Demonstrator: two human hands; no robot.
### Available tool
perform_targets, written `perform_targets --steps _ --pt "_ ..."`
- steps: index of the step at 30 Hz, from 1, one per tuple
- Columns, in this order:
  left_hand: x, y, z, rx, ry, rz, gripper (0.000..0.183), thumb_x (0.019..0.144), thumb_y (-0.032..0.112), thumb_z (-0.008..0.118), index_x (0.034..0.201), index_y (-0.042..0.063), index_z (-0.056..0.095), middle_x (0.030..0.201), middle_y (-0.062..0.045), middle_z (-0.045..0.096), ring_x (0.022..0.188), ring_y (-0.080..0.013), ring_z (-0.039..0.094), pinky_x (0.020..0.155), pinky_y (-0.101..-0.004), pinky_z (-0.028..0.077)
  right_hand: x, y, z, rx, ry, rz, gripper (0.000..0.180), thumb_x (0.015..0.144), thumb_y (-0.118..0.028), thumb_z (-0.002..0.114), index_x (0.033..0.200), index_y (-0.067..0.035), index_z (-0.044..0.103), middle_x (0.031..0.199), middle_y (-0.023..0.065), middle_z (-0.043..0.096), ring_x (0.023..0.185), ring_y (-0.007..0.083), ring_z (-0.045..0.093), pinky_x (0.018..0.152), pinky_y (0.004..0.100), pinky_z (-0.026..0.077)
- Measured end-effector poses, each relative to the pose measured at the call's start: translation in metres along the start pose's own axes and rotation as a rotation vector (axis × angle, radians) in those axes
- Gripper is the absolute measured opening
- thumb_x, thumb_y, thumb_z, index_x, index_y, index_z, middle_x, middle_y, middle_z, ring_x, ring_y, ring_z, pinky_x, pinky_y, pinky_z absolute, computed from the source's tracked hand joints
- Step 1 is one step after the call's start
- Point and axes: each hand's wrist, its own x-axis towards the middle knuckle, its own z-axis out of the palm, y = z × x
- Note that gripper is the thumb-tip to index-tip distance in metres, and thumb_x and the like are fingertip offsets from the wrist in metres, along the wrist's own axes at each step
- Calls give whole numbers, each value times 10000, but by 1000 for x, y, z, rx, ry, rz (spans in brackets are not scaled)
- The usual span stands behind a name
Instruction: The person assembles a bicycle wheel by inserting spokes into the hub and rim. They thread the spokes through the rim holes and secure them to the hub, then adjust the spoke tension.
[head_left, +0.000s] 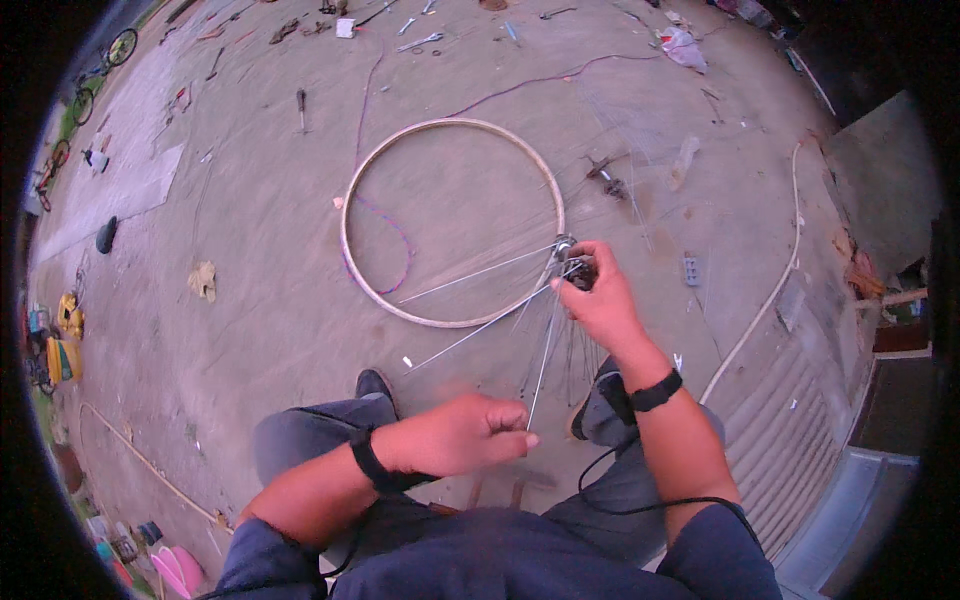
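Note:
My right hand (600, 300) is closed around a bicycle wheel hub (564, 246), from which many loose spokes fan out and hang down. My left hand (480, 435) pinches the lower end of one metal spoke (541, 367) between thumb and fingers, below the hub. A bare bicycle rim (450, 324) lies flat on the concrete ground ahead of me, and the hub is over its right-hand edge. Two more spokes reach left from the hub, one of them across the rim. Part of the hub is hidden by my right fingers.
Another hub (609, 180) lies right of the rim, near a clear plastic bag (682, 161). A purple cord (517, 90) runs under the rim. Wrenches (420, 42) and a screwdriver-like tool (301, 112) lie farther off. A pale hose (780, 277) curves at the right.

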Motion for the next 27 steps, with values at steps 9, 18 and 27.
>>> perform_targets --steps 9,18,27 --pt "-2 -2 -1 59 -156 118 341 1054 287 594 913 -21 556 728 -158 471 679 -213 445 651 -394 425 9 15 -5 -42 113 -60 456 857 -99 802 1228 -60 540 865 26 595 654 90 559 557 270 477" --pt "-16 9 -22 -35 -236 222 296 1032 202 641 841 5 531 694 -49 476 673 -131 450 614 -363 386 21 33 -25 -89 254 -89 433 842 -104 804 1213 -78 582 922 23 615 712 92 581 540 271 481" --pt "-22 7 -37 -368 221 -91 263 1049 250 611 889 42 593 722 49 554 638 -60 495 567 -265 407 17 6 -56 101 -31 13 356 875 -147 792 1199 -106 651 1032 9 626 747 74 561 561 239 456"
